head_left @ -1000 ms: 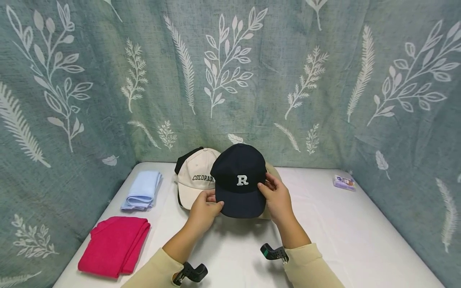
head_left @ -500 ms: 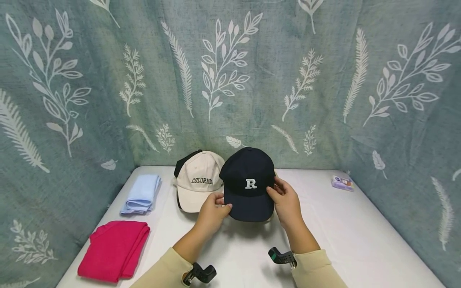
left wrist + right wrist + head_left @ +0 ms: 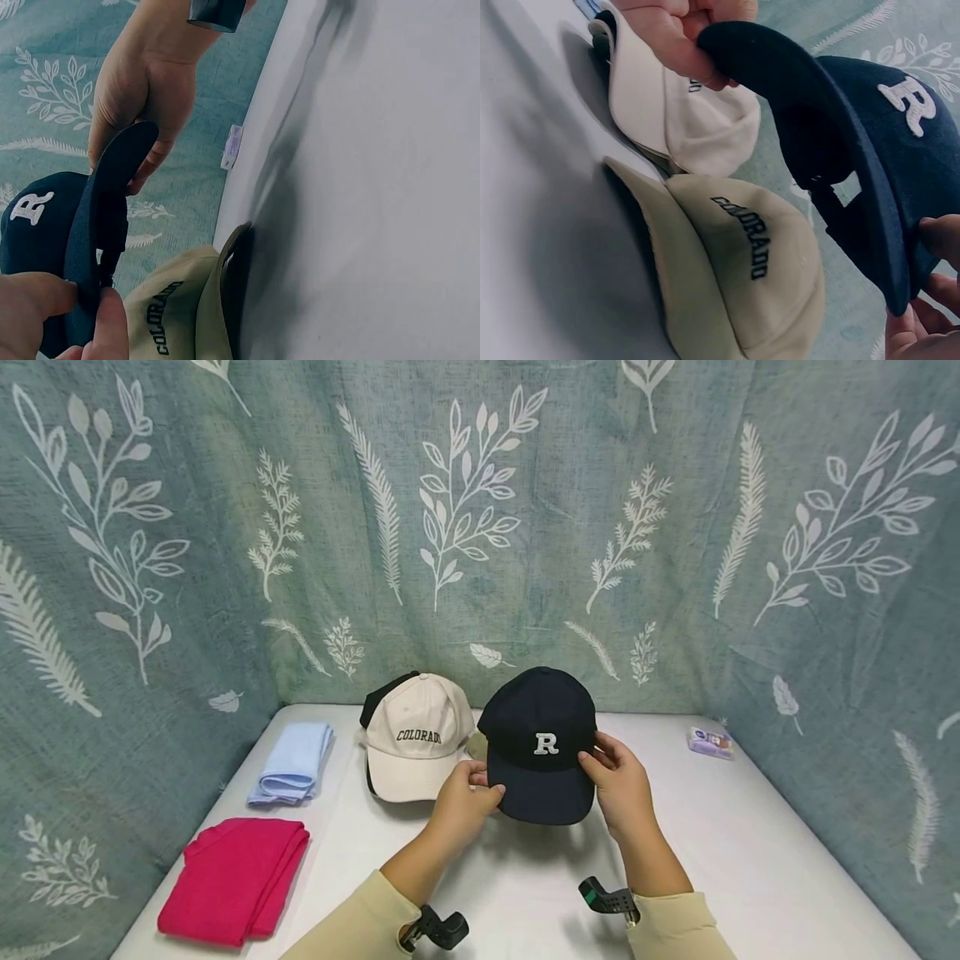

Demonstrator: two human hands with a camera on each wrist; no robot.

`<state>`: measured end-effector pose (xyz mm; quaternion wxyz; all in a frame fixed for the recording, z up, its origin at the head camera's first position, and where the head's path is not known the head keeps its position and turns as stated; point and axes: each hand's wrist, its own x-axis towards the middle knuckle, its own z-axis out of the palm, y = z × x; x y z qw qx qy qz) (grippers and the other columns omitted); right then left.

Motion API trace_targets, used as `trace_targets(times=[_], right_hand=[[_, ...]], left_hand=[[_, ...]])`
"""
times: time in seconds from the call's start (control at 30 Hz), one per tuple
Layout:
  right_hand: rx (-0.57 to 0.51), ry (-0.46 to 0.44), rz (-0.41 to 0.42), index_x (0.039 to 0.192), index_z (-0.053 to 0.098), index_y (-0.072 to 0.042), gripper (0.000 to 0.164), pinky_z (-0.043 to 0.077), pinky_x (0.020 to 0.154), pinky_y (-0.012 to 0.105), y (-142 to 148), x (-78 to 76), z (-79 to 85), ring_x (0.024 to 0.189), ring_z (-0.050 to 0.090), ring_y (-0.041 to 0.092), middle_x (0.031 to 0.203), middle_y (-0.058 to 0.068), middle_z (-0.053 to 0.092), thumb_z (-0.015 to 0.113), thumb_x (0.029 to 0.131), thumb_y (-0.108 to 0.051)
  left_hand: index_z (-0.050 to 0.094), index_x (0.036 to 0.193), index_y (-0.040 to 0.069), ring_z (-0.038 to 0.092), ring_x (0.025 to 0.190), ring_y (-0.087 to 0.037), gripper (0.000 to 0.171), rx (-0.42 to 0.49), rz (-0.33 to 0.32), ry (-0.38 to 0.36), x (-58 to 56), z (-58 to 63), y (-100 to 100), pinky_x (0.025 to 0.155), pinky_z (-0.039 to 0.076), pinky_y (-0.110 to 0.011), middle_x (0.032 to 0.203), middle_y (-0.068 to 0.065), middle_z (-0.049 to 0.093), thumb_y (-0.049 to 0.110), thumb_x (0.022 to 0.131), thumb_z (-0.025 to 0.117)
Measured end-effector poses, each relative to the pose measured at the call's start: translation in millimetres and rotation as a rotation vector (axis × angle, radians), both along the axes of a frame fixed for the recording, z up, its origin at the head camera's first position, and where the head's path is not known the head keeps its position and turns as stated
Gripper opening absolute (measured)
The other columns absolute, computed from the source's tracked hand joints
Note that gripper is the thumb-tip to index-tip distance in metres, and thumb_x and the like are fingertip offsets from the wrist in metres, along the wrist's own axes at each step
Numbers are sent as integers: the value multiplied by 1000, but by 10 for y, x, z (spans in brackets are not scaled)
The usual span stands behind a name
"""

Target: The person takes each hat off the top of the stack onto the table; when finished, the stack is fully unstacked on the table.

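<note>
While a folded crimson cloth (image 3: 234, 881) and light blue cloth (image 3: 291, 764) lie at left, a cream COLORADO cap (image 3: 418, 735) fronts a black cap (image 3: 377, 698), and the left hand (image 3: 465, 800), nearly closed, pinches the brim of the navy R cap (image 3: 540, 777). Up off the white table (image 3: 525, 910) it hangs, before a tan cap (image 3: 742, 270), the right hand (image 3: 624, 781) gripping its other side between thumb and curled fingers, a purple packet (image 3: 710, 742) well apart, far right.

The navy baseball cap (image 3: 545, 704) bears a white R; the cream cap (image 3: 418, 713) and khaki cap (image 3: 742, 259), dark lettering. At left, the far folded cloth (image 3: 291, 764) is pale blue, the near folded cloth (image 3: 228, 883) crimson. White leaves pattern the teal curtain (image 3: 558, 556).
</note>
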<state>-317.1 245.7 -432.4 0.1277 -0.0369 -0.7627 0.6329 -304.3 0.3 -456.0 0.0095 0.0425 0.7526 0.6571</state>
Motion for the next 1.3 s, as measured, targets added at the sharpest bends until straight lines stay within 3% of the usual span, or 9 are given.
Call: trace_targets(times=[0.33,0.67,0.9,1.13,1.3], right_hand=[[53,-15,-3,158,43,-8,63,42,119,46,153,52,50,146,48,28,159,14,48,68,103,-23],[98,-22,-74,158,45,-10,63,47,115,35,366,83,57,143,51,23,158,9,50,69,103,-29],[95,-29,-103,159,43,-12,64,44,117,40,476,111,84,145,50,23,160,8,48,68,103,-30],[108,-35,-125,160,43,-12,64,47,114,32,591,116,109,146,49,23,160,8,48,67,103,-32],[114,-37,-143,160,42,-12,65,47,114,30,667,110,117,146,49,23,161,8,47,66,104,-33]], left_hand=[[56,134,-1,66,82,-15,46,5,-31,13,-26,-42,148,70,58,-28,109,-12,61,12,94,75],[59,135,3,62,80,-12,49,-71,3,42,-44,-10,403,67,51,-26,108,-6,63,18,93,78],[58,134,4,62,80,-11,47,-55,-9,56,-55,-7,553,67,51,-26,109,-6,62,17,93,78],[58,133,2,62,83,-11,46,-43,-17,72,-65,22,690,68,51,-24,110,-6,61,16,93,77],[60,132,2,60,82,-10,45,-82,-12,85,-93,64,774,69,51,-23,110,-5,63,16,93,78]])
